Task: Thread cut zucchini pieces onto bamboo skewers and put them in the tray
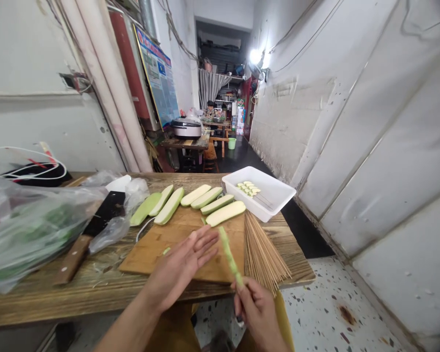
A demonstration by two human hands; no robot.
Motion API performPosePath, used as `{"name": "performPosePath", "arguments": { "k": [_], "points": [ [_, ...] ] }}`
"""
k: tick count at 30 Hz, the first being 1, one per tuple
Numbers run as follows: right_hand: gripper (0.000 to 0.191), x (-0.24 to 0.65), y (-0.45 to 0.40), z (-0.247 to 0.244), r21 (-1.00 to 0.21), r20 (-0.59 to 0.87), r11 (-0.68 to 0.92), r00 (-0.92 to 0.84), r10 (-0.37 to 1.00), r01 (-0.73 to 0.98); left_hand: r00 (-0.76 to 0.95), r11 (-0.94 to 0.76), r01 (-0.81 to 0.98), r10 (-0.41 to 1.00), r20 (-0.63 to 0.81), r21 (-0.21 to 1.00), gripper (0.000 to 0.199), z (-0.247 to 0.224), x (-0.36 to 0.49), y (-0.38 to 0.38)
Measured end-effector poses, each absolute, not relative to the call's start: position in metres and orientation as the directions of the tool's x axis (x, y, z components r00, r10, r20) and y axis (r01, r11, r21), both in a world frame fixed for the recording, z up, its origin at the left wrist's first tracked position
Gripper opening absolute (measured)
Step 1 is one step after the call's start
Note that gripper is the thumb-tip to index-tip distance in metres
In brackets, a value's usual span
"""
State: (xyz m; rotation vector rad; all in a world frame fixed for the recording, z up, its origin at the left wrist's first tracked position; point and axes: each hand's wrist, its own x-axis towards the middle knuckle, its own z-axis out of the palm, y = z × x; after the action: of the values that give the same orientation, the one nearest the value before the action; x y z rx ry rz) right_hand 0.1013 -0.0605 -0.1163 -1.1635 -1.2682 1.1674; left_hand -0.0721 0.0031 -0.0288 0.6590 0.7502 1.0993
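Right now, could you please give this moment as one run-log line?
Left hand: open above cutting board | Right hand: grips long green piece | Beside board: thin sticks | White tray: cut pieces inside

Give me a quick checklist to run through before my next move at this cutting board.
1. Right hand gripping the green strip: ok, held at its near end.
2. Left hand free: ok, open, nothing seen in it.
3. Anything running through the strip: cannot tell, too blurred.
4. Cleaver away from both hands: ok, lying left of the cutting board.
5. Bamboo skewers gathered: not ok, fanned out loose beside the board.
6. White tray fully on the table: not ok, its right side appears to jut past the edge.
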Motion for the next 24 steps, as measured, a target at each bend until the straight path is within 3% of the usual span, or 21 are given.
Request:
{"name": "performPosePath", "arguments": {
  "k": [2,5,13,16,17,18,21,24],
  "points": [
    [0.035,0.107,-0.057,-0.111,-0.981,-0.044,-0.059,-0.085,0.995,-0.185,0.239,0.275,-0.498,0.955,-0.174,0.822,0.042,-0.027,-0.075,-0.001],
    [0.037,0.114,-0.051,-0.106,-0.941,-0.063,-0.101,-0.125,0.99,-0.323,0.184,0.239,-0.391,0.967,-0.178,0.889,0.042,-0.031,-0.081,-0.003],
    [0.034,0.112,-0.045,-0.112,-0.979,-0.04,-0.05,-0.05,0.998,-0.197,0.106,0.188,-0.199,0.98,-0.17,0.962,0.046,-0.039,-0.09,-0.002],
    [0.039,0.123,-0.041,-0.102,-0.991,0.059,0.059,-0.007,0.998,0.124,0.051,0.158,-0.098,0.987,-0.153,0.983,0.05,-0.04,-0.097,-0.002],
    [0.042,0.132,-0.037,-0.095,-0.945,0.134,0.126,0.005,0.991,0.302,0.019,0.153,-0.044,0.988,-0.152,0.987,0.051,-0.041,-0.101,-0.002],
    [0.046,0.143,-0.03,-0.086,-0.823,0.247,0.206,0.006,0.969,0.529,-0.019,0.152,0.017,0.988,-0.152,0.988,0.053,-0.043,-0.107,-0.001],
    [0.035,0.182,0.005,-0.053,-0.681,0.323,0.201,0.043,0.945,0.704,-0.147,0.172,0.197,0.979,-0.144,0.965,0.05,-0.058,-0.132,0.001],
    [0.025,0.212,0.064,-0.03,-0.527,0.332,0.125,0.068,0.941,0.841,-0.247,0.205,0.277,0.959,-0.137,0.939,0.034,-0.088,-0.158,0.005]
  ]
}}
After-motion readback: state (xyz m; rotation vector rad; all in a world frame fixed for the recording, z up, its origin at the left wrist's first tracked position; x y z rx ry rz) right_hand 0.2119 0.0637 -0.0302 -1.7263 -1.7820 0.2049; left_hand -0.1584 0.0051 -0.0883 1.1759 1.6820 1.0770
